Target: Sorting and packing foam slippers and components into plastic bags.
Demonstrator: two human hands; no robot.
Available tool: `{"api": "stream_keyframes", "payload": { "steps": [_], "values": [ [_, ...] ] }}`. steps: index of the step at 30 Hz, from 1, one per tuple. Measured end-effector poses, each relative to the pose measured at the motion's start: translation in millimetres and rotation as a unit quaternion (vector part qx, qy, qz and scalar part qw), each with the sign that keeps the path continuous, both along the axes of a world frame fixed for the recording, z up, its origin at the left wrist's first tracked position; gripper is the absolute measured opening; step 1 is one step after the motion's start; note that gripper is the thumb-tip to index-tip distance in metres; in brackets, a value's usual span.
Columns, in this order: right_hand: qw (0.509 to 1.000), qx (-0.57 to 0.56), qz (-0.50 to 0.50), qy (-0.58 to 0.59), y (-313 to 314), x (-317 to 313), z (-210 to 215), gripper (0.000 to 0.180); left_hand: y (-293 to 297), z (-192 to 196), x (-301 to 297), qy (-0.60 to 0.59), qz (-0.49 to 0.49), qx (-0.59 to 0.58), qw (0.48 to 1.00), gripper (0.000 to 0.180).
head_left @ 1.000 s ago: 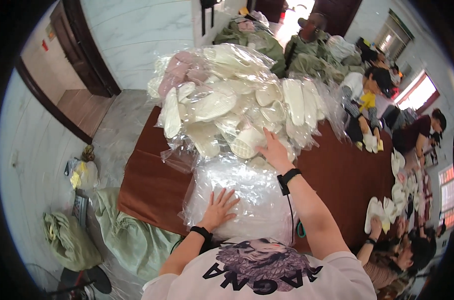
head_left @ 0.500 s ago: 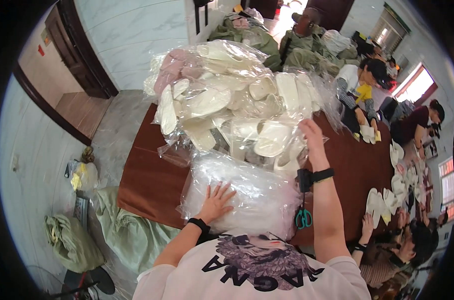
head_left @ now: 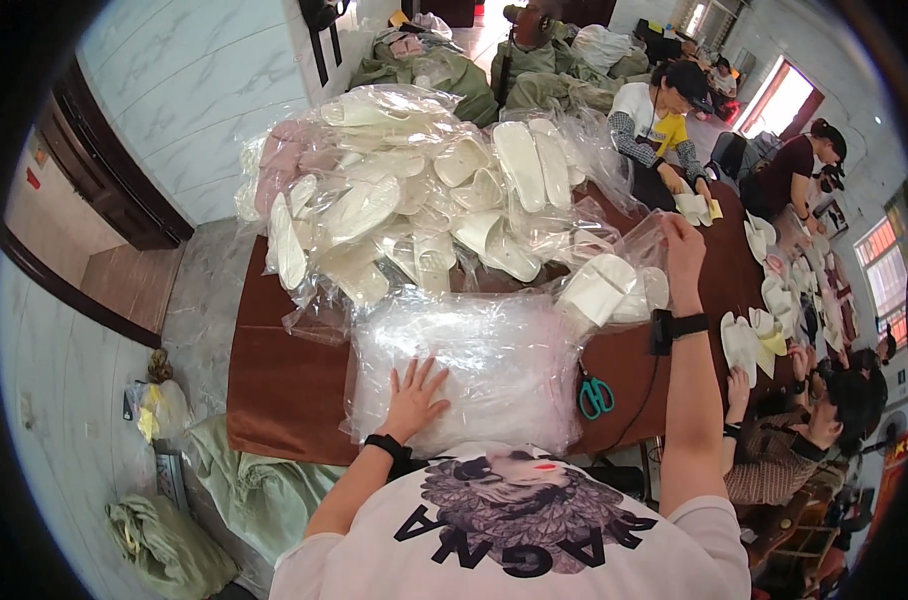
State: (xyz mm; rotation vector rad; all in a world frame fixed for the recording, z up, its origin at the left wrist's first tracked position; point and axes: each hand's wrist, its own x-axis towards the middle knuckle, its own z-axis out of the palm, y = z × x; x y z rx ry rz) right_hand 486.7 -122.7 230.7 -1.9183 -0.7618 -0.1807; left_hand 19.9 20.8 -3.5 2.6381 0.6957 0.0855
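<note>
My left hand (head_left: 414, 397) lies with fingers spread on a stack of clear plastic bags (head_left: 484, 345) near the front of the table. Off to the right, my right hand (head_left: 682, 250) pinches the top edge of a clear bag. In that bag is a pair of white slippers (head_left: 602, 290), hanging low beside the right end of the stack. Beyond the stack rises a big heap of bagged white slippers (head_left: 384, 195), with a few pink slippers (head_left: 286, 165) at its left.
Teal-handled scissors (head_left: 595, 397) lie right of the stack on the brown table (head_left: 274, 380). Co-workers handle slippers (head_left: 739, 345) along the right side. Green sacks (head_left: 259, 480) sit on the floor at left, and more sacks (head_left: 434, 80) stand at the back.
My right hand has drawn a bagged pair of white slippers rightward from the heap. My left hand stays flat on the bag stack. The whole view has shifted slightly.
</note>
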Motion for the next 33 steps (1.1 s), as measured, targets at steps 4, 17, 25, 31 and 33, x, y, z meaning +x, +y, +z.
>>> {"api": "stream_keyframes", "payload": {
  "steps": [4, 17, 25, 31, 33],
  "values": [
    [0.995, 0.073, 0.009, -0.063, -24, -3, 20, 0.021, -2, 8, 0, 0.011, 0.002, 0.009, 1.0, 0.068],
    [0.904, 0.033, 0.369, -0.214, -17, -190, 153, 0.029, 18, 27, 27, -0.124, 0.038, 0.034, 0.991, 0.056],
    [0.725, -0.128, 0.643, -0.21, 71, -330, -36, 0.022, 31, 22, 7, -0.373, 0.019, -0.264, 0.889, 0.046],
    [0.76, -0.078, 0.646, -0.011, 62, -338, -113, 0.03, 49, 34, -27, -0.366, 0.235, -0.688, 0.581, 0.057],
    [0.779, -0.092, 0.62, -0.018, 55, -331, -86, 0.033, 50, 35, -34, -0.357, 0.191, -0.71, 0.576, 0.058]
  ]
}}
